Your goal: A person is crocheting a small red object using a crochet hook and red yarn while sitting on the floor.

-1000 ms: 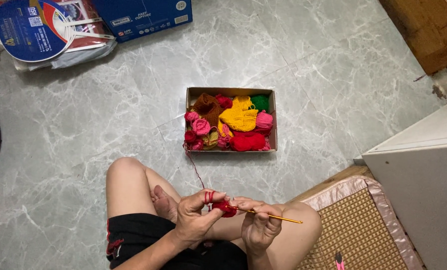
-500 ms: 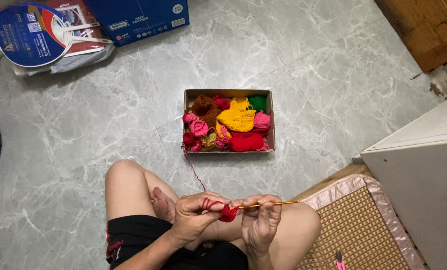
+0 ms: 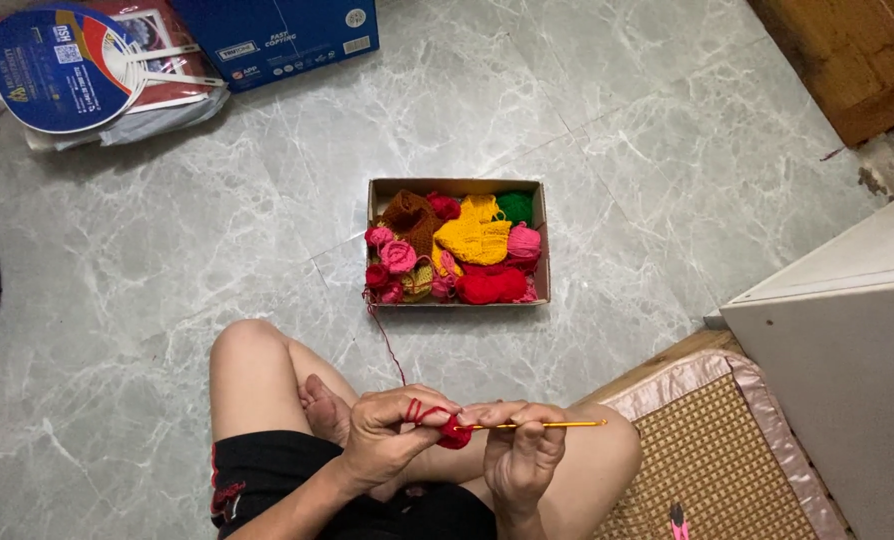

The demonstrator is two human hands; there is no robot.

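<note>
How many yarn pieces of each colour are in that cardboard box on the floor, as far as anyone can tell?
In the cardboard box, counting clear clumps only, since some overlap:
Brown piece: 1
Yellow piece: 1
Green ball: 1
Big red clump: 1
Pink flowers and pink ball: about 4
Total: about 8, not counting smaller bits half hidden.

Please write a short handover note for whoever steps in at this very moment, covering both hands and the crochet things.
Left hand: pinches the small red crochet piece, red yarn looped over a finger.
Right hand: grips the yellow crochet hook, tip at the piece.
The yarn runs across the floor to the cardboard box of coloured yarn and knitted bits.
Done: a small red piece exists.
Left: it is still on the hook, yarn uncut.
</note>
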